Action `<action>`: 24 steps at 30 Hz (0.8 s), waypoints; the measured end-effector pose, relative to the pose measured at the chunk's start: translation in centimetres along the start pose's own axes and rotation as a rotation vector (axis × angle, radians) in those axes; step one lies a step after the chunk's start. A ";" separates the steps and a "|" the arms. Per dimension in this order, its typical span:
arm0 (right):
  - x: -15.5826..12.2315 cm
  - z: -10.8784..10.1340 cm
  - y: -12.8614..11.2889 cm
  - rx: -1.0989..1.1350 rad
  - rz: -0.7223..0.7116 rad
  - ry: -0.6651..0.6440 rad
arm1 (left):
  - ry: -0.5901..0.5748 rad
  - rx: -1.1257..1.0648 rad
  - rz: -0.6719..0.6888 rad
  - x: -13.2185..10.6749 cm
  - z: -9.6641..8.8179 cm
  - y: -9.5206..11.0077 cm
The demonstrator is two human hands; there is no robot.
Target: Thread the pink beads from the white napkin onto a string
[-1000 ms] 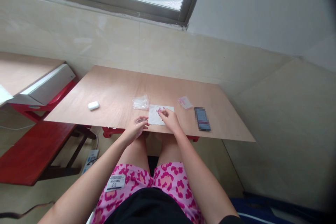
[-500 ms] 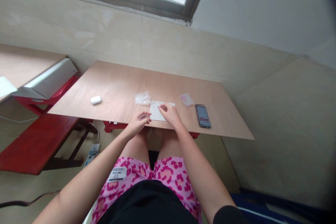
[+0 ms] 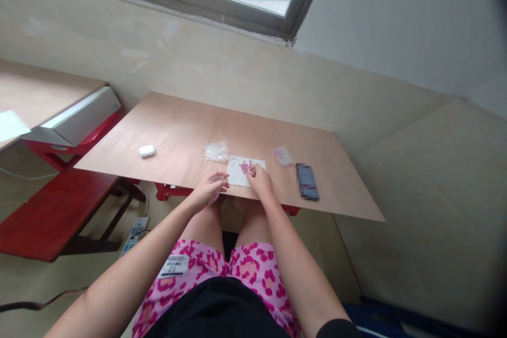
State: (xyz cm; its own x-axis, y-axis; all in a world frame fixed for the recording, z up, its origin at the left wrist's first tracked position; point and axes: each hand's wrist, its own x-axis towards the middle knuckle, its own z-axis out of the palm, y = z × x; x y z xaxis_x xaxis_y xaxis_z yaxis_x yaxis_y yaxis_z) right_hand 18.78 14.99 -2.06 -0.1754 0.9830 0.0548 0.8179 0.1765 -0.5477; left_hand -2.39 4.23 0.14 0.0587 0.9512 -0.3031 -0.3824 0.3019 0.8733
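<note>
Pink pieces [image 3: 244, 169] clustered on the white sheet [image 3: 234, 178], 10–11 o'clock from right hand [image 3: 260, 180] fingertips, nearly touching; left hand [image 3: 206, 190] is farther, pile at its 1–2. No clear long axis. Right thumb and finger curled in, can't tell if gripping; left loosely holds clear film [image 3: 217, 179].

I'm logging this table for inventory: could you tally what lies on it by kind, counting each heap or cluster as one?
White earbud case: 1
Clear plastic bag heap: 1
White sheet: 1
Pink piece cluster: 1
Clear packet heap with pink contents: 1
Smartphone: 1
Total: 6; single pink pieces are too small to count.
</note>
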 end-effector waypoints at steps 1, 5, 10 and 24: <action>0.1 0.1 0.1 -0.003 -0.002 0.002 | -0.002 -0.001 0.001 0.0 0.0 0.0; 0.2 0.3 0.4 -0.012 0.015 0.033 | -0.005 0.041 0.017 0.1 -0.3 -0.1; 0.2 0.5 0.6 0.006 -0.036 0.043 | -0.014 0.086 0.019 0.4 -0.7 -0.4; 0.4 0.9 0.8 0.037 -0.012 0.078 | 0.018 0.118 0.020 0.1 -0.5 0.0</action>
State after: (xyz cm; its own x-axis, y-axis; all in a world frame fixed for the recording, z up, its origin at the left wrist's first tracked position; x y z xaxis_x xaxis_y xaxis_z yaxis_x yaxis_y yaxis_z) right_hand 18.89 15.45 -3.19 -0.1407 0.9821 0.1254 0.7947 0.1875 -0.5774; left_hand -2.88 4.33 -0.09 0.0351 0.9559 -0.2915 -0.2722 0.2898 0.9176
